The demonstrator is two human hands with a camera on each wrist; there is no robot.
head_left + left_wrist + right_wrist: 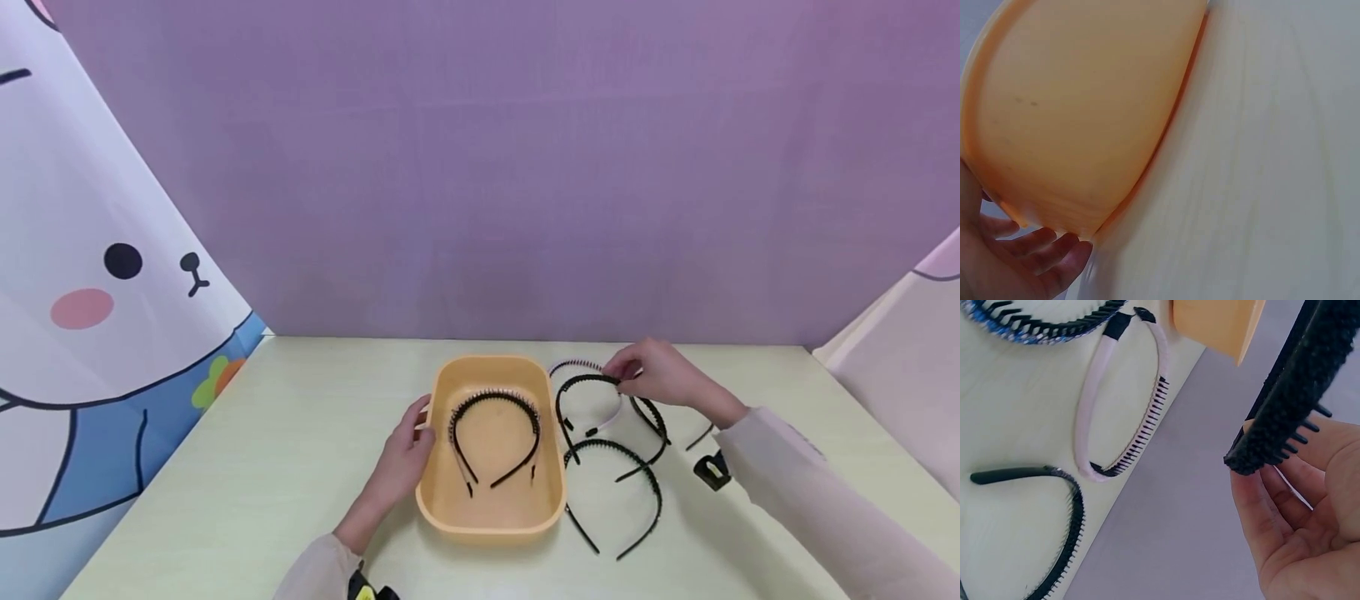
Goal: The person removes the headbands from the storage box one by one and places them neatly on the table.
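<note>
My right hand (660,375) pinches a black toothed hairband (1291,400) between thumb and fingers, lifted above the table to the right of an orange plastic bin (491,531). Against the bin's left side lies my left hand (401,462), its extended fingers touching the outer wall near the rim. Inside the bin are hairbands (495,395) lying together, a black one on top. Under and around the right hand, more hairbands rest on the table: a pale pink one (1088,406), a black toothed one (1074,512) and one with blue sparkles (1041,334).
In front of the right hand lies another black hairband (658,500), close by the bin's right wall. A thin dark hairband end (700,437) shows beside the right sleeve. A purple cloth (487,183) hangs behind the pale table (300,467), with a cartoon-print cloth (82,358) on the left.
</note>
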